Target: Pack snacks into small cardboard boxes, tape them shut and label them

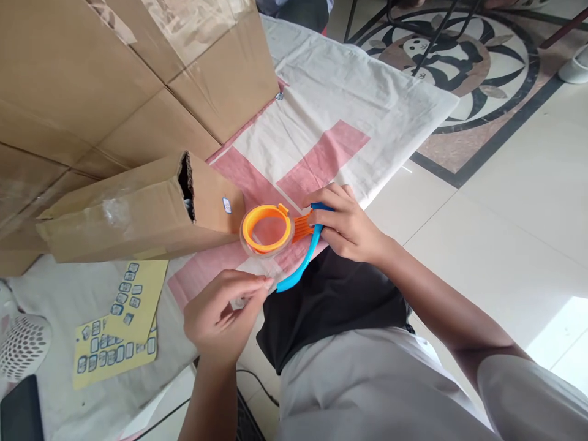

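Note:
My right hand point(346, 223) is wrapped round the blue and orange handle of a tape dispenser point(301, 266). On its orange hub sits a roll of clear tape point(245, 239). My left hand point(225, 312) pinches the loose end of the clear tape between thumb and fingers, close to the dispenser's blue tip. Just left of the roll lies a small cardboard box point(138, 214) on its side, with a dark gap at one end and a little label on that end.
Large taped cardboard boxes point(138, 73) stand at the back left. Yellow sticker sheets point(142, 300) lie on the cloth-covered table point(321, 67). A dark phone point(22, 407) and a white perforated object point(25, 346) are at the left. The table's edge runs beside my right hand.

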The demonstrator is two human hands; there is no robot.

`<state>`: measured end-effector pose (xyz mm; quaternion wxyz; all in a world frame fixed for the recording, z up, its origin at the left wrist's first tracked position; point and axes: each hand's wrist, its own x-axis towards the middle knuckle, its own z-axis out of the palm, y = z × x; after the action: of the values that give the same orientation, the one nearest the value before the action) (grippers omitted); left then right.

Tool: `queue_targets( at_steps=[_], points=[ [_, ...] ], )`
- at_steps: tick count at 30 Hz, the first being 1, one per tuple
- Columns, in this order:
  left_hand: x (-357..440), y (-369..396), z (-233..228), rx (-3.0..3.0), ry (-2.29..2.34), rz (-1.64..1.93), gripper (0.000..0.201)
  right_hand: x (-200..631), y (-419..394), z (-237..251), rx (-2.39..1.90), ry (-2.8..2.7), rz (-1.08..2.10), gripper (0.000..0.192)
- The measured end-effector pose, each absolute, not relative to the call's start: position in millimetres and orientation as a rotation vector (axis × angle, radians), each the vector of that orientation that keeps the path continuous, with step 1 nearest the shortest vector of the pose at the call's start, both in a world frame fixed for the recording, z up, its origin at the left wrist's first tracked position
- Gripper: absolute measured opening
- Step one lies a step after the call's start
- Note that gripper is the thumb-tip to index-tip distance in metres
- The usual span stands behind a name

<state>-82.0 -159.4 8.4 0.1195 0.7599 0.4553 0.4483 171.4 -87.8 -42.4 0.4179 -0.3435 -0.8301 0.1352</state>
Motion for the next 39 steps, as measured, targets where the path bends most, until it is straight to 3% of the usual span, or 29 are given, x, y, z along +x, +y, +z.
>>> queue_targets(
  at_steps=[4,8,13,17,21,24,27,39],
  points=[
    [-93.9,-142.9,23.1,2.720,0.986,0.922,0.037,170.1,-85.7,-36.8,-0.888,-2.238,0.241,0.026],
    [-88.7,-118.0,49.1,2.804,0.827,0.550,0.022,164.3,-79.0,-36.8,-0.833,-2.327,0.218,0.027],
    [-65.8,-108.3,55.9,2.358,1.233,0.603,0.013,148.4,-90.7,-39.2,-0.948,-2.083,0.095,0.026],
    [-62.9,-108.9,54.2,1.879,1.471,0.590,0.016,136.1,-123.2,-38.0,-0.915,-1.985,0.232,0.025],
    [-61.7,-110.0,56.8,1.758,1.545,0.610,0.020,132.7,-146.0,-42.2,-0.991,-2.012,0.295,0.049],
    [-58.9,-112.2,61.1,1.744,1.567,0.675,0.022,143.3,-147.5,-41.4,-1.010,-1.981,0.254,0.033],
    [-56.0,-112.3,68.9,1.674,1.577,0.713,0.028,160.5,-139.0,-29.4,-0.941,-1.899,0.252,0.040],
    [-34.0,-105.9,87.5,1.172,1.428,1.061,0.039,154.6,-58.2,22.1,-0.838,-2.132,-0.283,0.035]
  ],
)
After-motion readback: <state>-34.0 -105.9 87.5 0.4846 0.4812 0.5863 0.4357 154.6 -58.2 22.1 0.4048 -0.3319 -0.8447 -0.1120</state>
